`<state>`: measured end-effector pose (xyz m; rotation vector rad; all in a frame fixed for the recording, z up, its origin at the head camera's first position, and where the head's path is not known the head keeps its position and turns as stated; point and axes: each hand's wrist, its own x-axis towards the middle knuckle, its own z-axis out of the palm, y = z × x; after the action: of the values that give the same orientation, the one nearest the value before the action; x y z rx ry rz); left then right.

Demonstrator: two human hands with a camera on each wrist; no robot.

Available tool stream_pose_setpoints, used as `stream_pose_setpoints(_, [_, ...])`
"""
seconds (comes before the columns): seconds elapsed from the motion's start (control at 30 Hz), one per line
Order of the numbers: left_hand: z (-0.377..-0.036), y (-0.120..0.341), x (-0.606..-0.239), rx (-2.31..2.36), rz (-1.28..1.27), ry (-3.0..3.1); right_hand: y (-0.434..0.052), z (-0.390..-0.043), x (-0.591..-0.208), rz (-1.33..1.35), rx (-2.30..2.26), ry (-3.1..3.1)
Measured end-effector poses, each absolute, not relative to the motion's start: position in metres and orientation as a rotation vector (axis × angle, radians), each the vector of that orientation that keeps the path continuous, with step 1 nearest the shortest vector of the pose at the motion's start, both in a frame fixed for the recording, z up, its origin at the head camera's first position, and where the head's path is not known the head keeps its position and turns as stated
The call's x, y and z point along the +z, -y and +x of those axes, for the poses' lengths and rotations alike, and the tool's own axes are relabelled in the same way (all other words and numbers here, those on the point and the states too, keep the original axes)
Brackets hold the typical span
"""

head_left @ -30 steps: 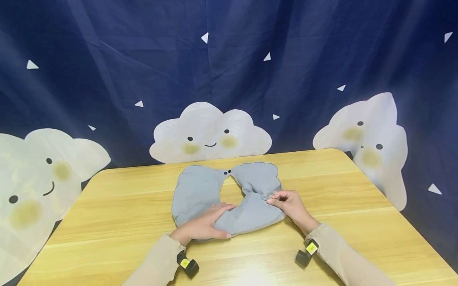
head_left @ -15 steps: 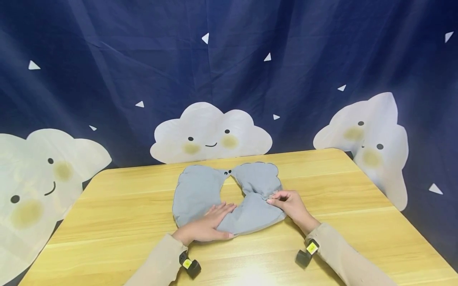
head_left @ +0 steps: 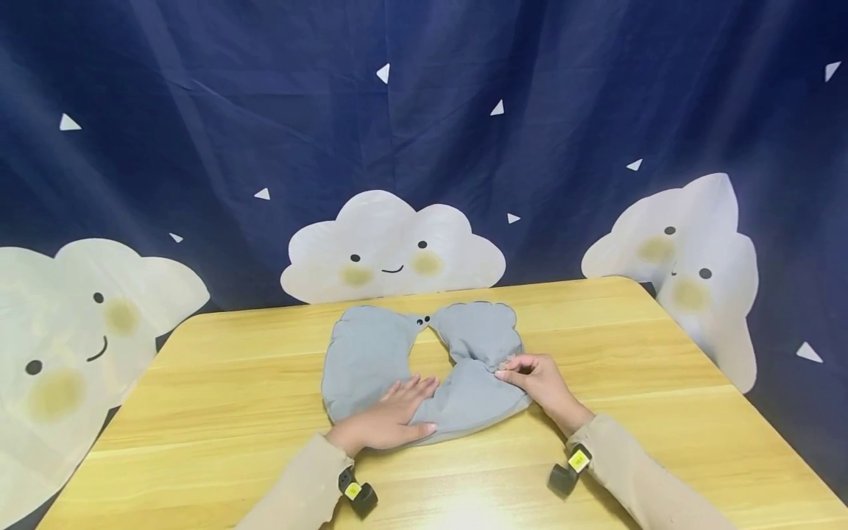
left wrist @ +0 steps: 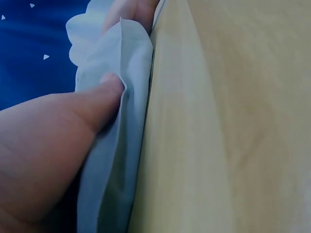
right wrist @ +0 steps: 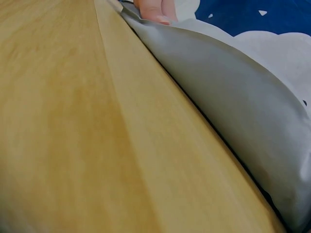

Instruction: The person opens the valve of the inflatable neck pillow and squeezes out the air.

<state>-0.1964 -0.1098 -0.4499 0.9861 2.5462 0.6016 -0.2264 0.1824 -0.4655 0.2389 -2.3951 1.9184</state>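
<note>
A flat grey U-shaped pillow (head_left: 371,353) lies on the wooden table (head_left: 232,383), its two ends meeting at the far side. My left hand (head_left: 391,419) presses on its near middle with fingers spread and straight, thumb along the near edge. The left wrist view shows that thumb (left wrist: 97,102) pushing into the pillow's folded edge (left wrist: 121,145). My right hand (head_left: 530,375) pinches a wrinkle of fabric on the pillow's right lobe. In the right wrist view the grey pillow (right wrist: 233,97) rises off the tabletop, with fingertips (right wrist: 155,9) at the top edge.
A dark blue curtain with smiling white clouds (head_left: 391,250) hangs behind the table. The table's rounded far corners (head_left: 629,283) and right edge are in view. Small black cameras with yellow tags sit under each wrist (head_left: 358,495).
My left hand has slid a little to the right and its fingers have flattened on the pillow's near middle. The right hand has kept its pinch in the same place.
</note>
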Motion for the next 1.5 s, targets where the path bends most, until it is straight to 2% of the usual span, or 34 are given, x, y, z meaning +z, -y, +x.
stream_pose_setpoints(0.73, [-0.190,0.104,-0.446,0.473,0.967,-2.638,-0.181,-0.225,-0.464,0.289,1.938,2.398])
stream_pose_setpoints(1.1, [-0.197,0.097,-0.436,0.826,0.930,-2.572,-0.184,-0.225,-0.466,0.255,1.929,2.400])
stream_pose_setpoints(1.5, [-0.200,0.054,-0.429,1.018,1.024,-2.640,-0.183,-0.225,-0.464,0.250,1.916,2.416])
